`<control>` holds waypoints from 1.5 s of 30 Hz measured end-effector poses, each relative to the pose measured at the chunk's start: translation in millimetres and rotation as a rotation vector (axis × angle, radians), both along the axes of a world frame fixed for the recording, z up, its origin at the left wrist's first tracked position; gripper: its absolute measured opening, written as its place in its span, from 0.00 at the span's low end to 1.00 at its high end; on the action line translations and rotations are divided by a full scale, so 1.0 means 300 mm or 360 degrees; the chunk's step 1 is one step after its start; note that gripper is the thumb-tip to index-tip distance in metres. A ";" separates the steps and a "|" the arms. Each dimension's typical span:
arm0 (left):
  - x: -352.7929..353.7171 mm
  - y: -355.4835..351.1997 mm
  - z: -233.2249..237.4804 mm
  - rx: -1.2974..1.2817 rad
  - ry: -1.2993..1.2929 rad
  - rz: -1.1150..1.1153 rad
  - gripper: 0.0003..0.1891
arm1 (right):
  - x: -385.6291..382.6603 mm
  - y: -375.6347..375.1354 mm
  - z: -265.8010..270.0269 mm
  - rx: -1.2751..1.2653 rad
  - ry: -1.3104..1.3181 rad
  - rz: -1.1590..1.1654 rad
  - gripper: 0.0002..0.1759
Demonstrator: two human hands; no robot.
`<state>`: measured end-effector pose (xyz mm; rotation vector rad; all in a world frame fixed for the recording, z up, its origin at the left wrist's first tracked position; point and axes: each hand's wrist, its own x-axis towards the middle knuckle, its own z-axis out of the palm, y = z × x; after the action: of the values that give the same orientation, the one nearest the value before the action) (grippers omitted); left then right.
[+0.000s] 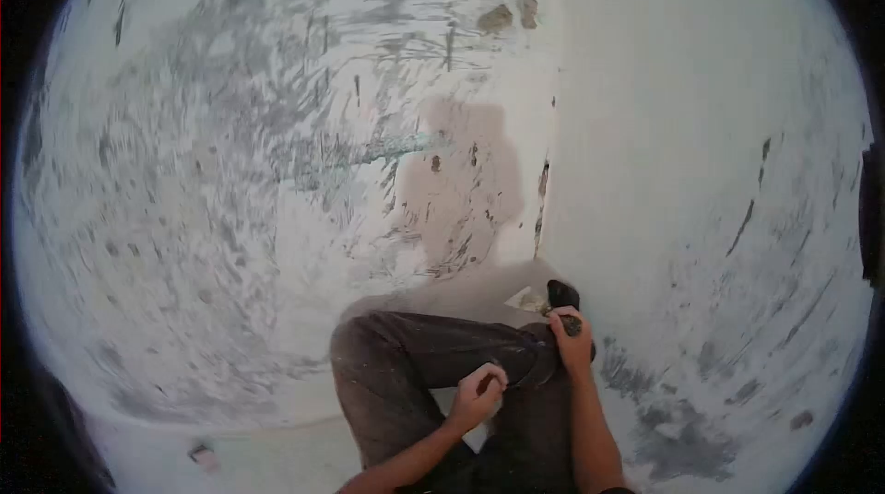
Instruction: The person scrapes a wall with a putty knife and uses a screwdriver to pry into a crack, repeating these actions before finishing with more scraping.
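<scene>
My right hand (573, 343) is closed around the dark handle of what looks like a putty knife, close to a black shoe (562, 294). The putty knife's pale, wedge-shaped blade (527, 299) points left, towards the wall's base. Over my lap, my left hand (476, 398) is curled with thumb and fingers together; whatever may be inside it is hidden. Dark trousers (387, 370) with pale specks cover my folded legs, and a whitish patch shows between them below my left hand.
Ahead stands a wall (304, 217) streaked white and grey, with chipped spots. It meets a smoother pale wall (645, 125) at a cracked corner on the right. A small dark-and-pink object (202, 455) lies at the lower left. My shadow falls on the wall.
</scene>
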<state>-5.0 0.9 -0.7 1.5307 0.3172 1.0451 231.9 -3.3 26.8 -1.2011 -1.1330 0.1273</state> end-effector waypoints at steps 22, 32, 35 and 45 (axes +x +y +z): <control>-0.037 -0.037 0.050 -0.0043 -0.0081 -0.0074 0.05 | -0.298 0.462 1.339 0.0617 -0.0984 0.0724 0.29; -0.065 -0.037 0.072 -0.0104 -0.0057 -0.0145 0.04 | -0.337 0.586 1.312 0.0719 -0.1013 0.0711 0.26; -0.064 -0.041 0.070 -0.0099 -0.0057 -0.0117 0.04 | -0.264 0.611 1.316 0.0774 -0.1299 0.0308 0.27; -0.053 -0.045 0.050 -0.0068 -0.0046 -0.0119 0.03 | -0.276 0.541 1.346 0.0791 -0.0723 0.0943 0.28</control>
<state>-20.9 -12.6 14.5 1.4770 0.2587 0.9945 149.1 159.0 430.7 -0.4315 -1.7756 0.0148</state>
